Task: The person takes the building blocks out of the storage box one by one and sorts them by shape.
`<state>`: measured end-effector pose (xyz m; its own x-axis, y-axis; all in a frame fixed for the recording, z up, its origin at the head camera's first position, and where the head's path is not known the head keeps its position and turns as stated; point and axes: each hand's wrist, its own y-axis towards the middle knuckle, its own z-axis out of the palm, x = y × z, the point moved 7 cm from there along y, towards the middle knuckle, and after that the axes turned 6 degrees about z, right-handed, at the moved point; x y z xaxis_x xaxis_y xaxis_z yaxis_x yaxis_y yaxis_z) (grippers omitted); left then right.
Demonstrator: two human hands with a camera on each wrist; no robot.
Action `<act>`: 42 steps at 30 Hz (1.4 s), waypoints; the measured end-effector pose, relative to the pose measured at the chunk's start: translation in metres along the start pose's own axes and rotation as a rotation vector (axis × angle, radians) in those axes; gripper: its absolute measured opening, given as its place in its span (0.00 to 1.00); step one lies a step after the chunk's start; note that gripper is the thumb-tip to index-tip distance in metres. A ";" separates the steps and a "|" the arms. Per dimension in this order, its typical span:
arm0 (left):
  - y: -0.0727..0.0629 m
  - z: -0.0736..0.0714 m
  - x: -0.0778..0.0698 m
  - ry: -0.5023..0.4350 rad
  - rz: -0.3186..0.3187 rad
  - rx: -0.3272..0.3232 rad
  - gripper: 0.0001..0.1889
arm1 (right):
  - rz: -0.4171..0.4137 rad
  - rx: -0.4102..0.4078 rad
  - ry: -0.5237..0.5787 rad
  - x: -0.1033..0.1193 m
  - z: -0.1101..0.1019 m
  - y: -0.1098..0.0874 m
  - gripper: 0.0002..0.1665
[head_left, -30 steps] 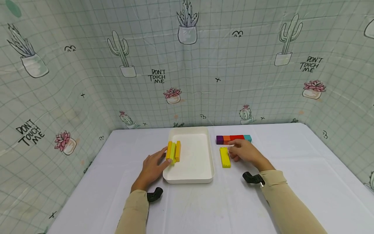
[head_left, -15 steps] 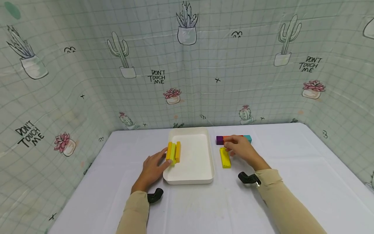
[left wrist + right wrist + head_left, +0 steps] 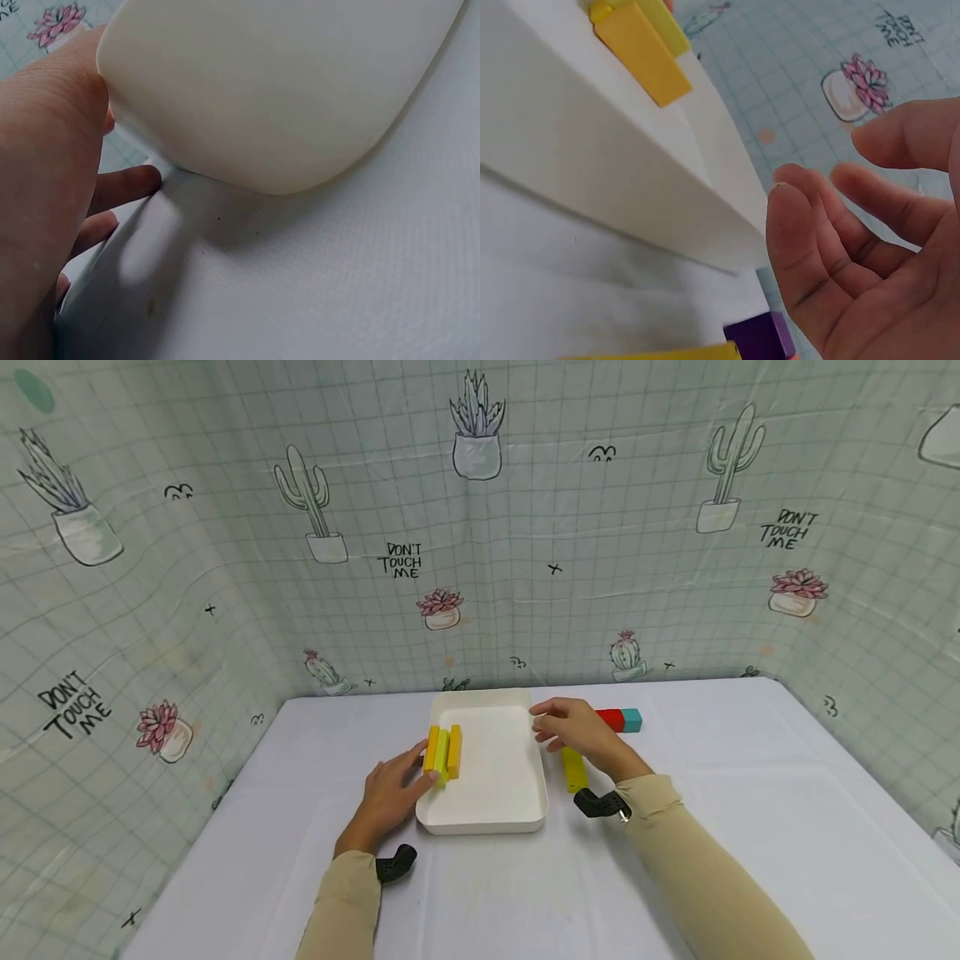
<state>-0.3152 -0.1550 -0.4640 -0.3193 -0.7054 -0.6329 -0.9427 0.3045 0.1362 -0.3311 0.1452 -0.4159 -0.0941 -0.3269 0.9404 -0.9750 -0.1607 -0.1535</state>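
A shallow white tray [image 3: 498,793] lies on the table. Three narrow blocks stand side by side along its left side: an orange-yellow block [image 3: 431,748], a lime block [image 3: 442,758] and another orange-yellow block [image 3: 455,752]. My left hand [image 3: 386,797] holds the tray's left wall, thumb over the rim by the blocks, other fingers outside. My right hand [image 3: 581,733], fingers loosely bent with nothing between them, hovers at the tray's upper right edge. Below it a yellow block [image 3: 574,770] lies on the table, partly covered by the hand.
Beyond the right hand lie a red block [image 3: 611,720] and a teal block [image 3: 632,720]. A purple block [image 3: 757,337] shows in the right wrist view but is hidden from the head view. A patterned cloth [image 3: 480,568] rises behind the white-covered table [image 3: 480,902].
My right hand has moved left from beside the yellow block, over the row of coloured blocks, to the tray's right edge. The left hand and the blocks have stayed in place.
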 end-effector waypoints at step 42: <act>-0.002 -0.001 0.001 0.008 0.018 -0.008 0.36 | 0.017 0.110 -0.073 0.028 0.090 0.039 0.21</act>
<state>-0.3141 -0.1571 -0.4640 -0.3368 -0.7047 -0.6245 -0.9376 0.3120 0.1535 -0.3540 0.0461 -0.4232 -0.0921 -0.3965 0.9134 -0.9449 -0.2547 -0.2059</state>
